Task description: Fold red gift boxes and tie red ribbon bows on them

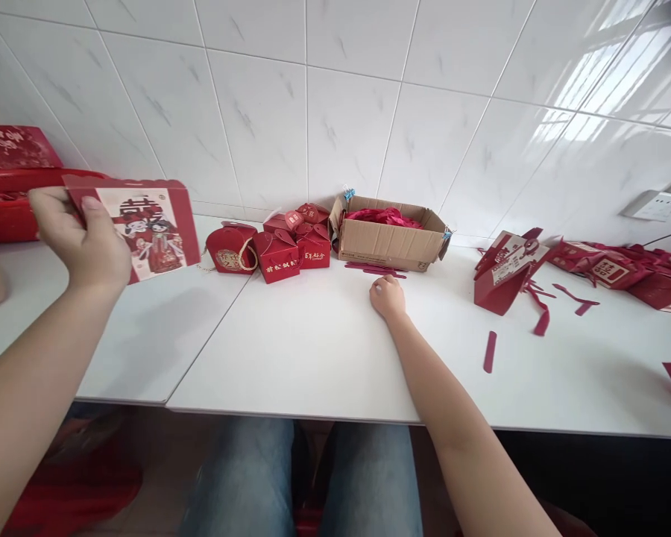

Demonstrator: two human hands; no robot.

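Observation:
Raised above the table at the left, my left hand [92, 239] is closed on the edge of a flat red card gift box [157, 227]. Its front has a cream panel with a printed cartoon couple. My right hand [388, 297] rests on the white table [291, 343] with its fingers curled in; I cannot see whether anything is inside them. Just beyond it lie several dark red strips [376, 269], in front of an open cardboard box [388, 242] filled with red ribbon-like material [385, 216].
Several small folded red gift boxes [278, 256] stand by the wall. On the right are an upright red box [506, 272], a loose strip [490, 352], ribbon pieces and a pile of red packages [609, 267]. A red basket [11, 216] sits far left.

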